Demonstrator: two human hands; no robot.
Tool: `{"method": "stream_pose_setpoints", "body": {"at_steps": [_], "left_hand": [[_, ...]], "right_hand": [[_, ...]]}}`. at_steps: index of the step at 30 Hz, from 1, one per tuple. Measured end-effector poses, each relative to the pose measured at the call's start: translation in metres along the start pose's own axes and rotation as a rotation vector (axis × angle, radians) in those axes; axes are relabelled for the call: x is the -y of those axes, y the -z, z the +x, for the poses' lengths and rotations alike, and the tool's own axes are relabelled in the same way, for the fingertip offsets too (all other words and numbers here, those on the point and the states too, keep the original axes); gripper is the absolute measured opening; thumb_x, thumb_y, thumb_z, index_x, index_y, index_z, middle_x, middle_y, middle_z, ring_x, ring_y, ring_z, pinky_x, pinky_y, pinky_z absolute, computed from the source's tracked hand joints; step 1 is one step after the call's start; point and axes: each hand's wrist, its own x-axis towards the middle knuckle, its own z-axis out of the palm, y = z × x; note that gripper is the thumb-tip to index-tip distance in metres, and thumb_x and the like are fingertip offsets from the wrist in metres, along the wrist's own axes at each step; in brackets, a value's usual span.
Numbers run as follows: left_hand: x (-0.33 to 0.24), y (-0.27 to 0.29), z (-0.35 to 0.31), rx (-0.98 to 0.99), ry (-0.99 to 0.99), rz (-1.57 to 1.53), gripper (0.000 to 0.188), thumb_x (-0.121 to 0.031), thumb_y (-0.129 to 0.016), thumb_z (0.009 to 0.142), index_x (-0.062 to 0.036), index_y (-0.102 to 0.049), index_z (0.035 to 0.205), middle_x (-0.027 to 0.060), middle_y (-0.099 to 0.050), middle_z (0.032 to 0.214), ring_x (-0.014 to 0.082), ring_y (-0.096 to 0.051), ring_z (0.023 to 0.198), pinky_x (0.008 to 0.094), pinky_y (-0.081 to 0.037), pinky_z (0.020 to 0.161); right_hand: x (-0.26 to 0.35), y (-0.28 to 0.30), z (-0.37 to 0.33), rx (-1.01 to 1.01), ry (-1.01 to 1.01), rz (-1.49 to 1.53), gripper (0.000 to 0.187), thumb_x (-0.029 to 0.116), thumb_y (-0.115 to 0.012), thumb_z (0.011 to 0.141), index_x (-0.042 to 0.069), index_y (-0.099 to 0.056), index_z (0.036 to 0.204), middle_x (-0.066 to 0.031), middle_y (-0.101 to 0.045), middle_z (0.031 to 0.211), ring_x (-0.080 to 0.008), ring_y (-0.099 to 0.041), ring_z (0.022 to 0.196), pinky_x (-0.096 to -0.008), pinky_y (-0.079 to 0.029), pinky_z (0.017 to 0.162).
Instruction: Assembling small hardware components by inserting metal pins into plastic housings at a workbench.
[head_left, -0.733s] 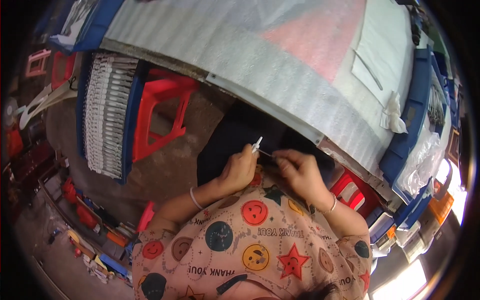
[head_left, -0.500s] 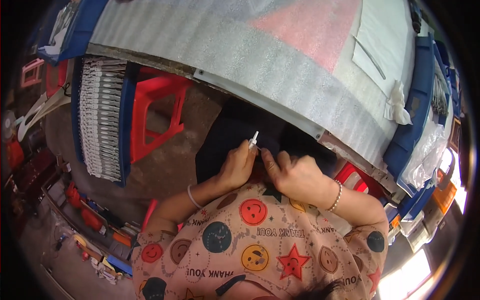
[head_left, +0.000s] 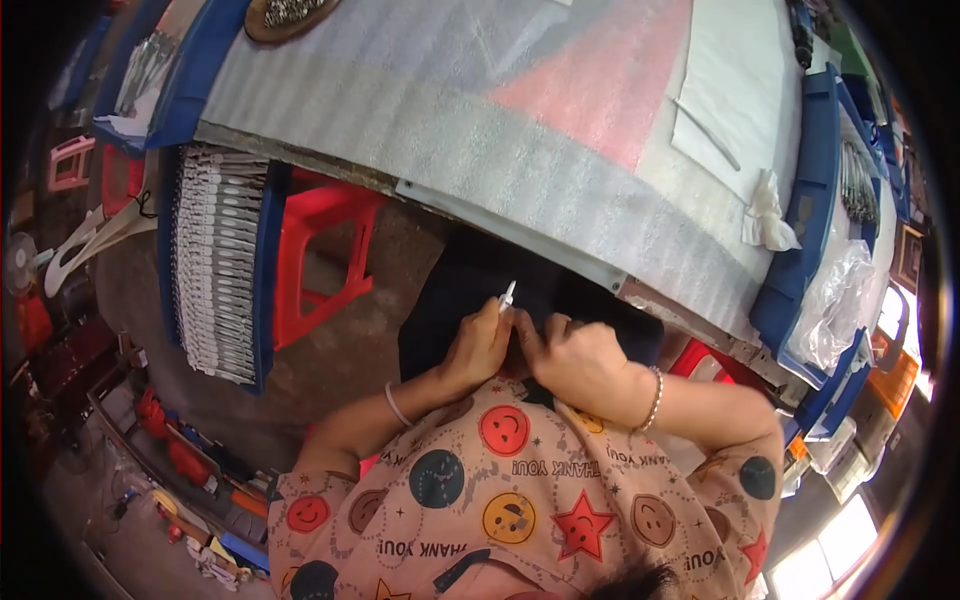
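Observation:
My left hand (head_left: pixel 480 345) is closed on a slim white piece with a narrow tip (head_left: pixel 508 295), which points up and away from me over my dark lap. Its lower end is hidden by the fingers. Right beside it, my right hand (head_left: pixel 580 360) is curled, its index finger reaching toward the left fingertips and meeting or nearly meeting them. Whatever the right fingers grip is too small or too covered to make out. Both hands are low in front of my chest, below the table edge.
A table (head_left: pixel 400 120) with translucent foam sheeting lies ahead, bearing a white sheet (head_left: pixel 740 90), a thin rod and crumpled tissue (head_left: pixel 768 215). At left, a blue tray (head_left: pixel 265 300) of slim grey-white pieces stands by a red stool (head_left: pixel 330 265). Another blue bin (head_left: pixel 800 230) is at right.
The right index finger has closed in on the left fingertips. The white piece stays in my left hand. The whole view has shifted, bringing a round brown dish in at the top.

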Motion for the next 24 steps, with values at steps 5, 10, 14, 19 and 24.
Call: {"method": "stream_pose_setpoints", "body": {"at_steps": [5, 10, 14, 19, 24], "left_hand": [[-0.002, -0.002, -0.003, -0.002, 0.103, -0.004, 0.016, -0.012, -0.048, 0.096, 0.0026, -0.048, 0.090, 0.0295, -0.058, 0.071, 0.0487, -0.060, 0.073, 0.0506, -0.045, 0.054], [0.003, -0.005, -0.002, -0.010, 0.035, 0.103, 0.015, -0.011, -0.049, 0.095, 0.0034, -0.047, 0.091, 0.0303, -0.057, 0.069, 0.0491, -0.060, 0.070, 0.0529, -0.045, 0.053], [0.005, -0.006, 0.000, -0.031, -0.028, 0.045, 0.013, -0.009, -0.049, 0.094, 0.0034, -0.047, 0.091, 0.0302, -0.057, 0.068, 0.0486, -0.060, 0.071, 0.0529, -0.045, 0.052], [0.004, -0.005, 0.000, -0.047, -0.022, -0.044, 0.012, -0.007, -0.050, 0.093, 0.0036, -0.046, 0.090, 0.0296, -0.056, 0.067, 0.0480, -0.060, 0.070, 0.0524, -0.045, 0.051], [0.003, -0.004, 0.002, -0.004, 0.020, 0.106, 0.012, -0.006, -0.049, 0.093, 0.0051, -0.044, 0.093, 0.0307, -0.056, 0.065, 0.0487, -0.060, 0.067, 0.0540, -0.045, 0.051]], "right_hand": [[-0.012, 0.003, 0.012, 0.145, -0.174, 0.491, 0.042, 0.024, -0.065, 0.084, 0.002, -0.062, 0.119, -0.0193, -0.065, 0.074, -0.0276, -0.065, 0.062, -0.0347, -0.050, 0.053], [-0.012, -0.024, -0.001, -0.064, -0.490, 1.024, 0.029, 0.013, -0.061, 0.086, 0.004, -0.066, 0.113, -0.0216, -0.068, 0.090, -0.0330, -0.068, 0.075, -0.0363, -0.053, 0.067], [0.000, -0.003, 0.004, 0.090, -0.213, 0.383, 0.043, 0.014, -0.056, 0.086, 0.005, -0.056, 0.128, -0.0161, -0.061, 0.071, -0.0261, -0.063, 0.056, -0.0362, -0.049, 0.048], [-0.004, -0.004, 0.005, 0.073, -0.130, 0.350, 0.045, 0.020, -0.058, 0.085, 0.006, -0.056, 0.128, -0.0129, -0.058, 0.066, -0.0252, -0.059, 0.049, -0.0361, -0.047, 0.043], [-0.005, -0.013, 0.009, 0.090, -0.390, 0.678, 0.036, 0.016, -0.061, 0.085, 0.006, -0.063, 0.119, -0.0202, -0.066, 0.077, -0.0332, -0.065, 0.063, -0.0397, -0.052, 0.057]]}}
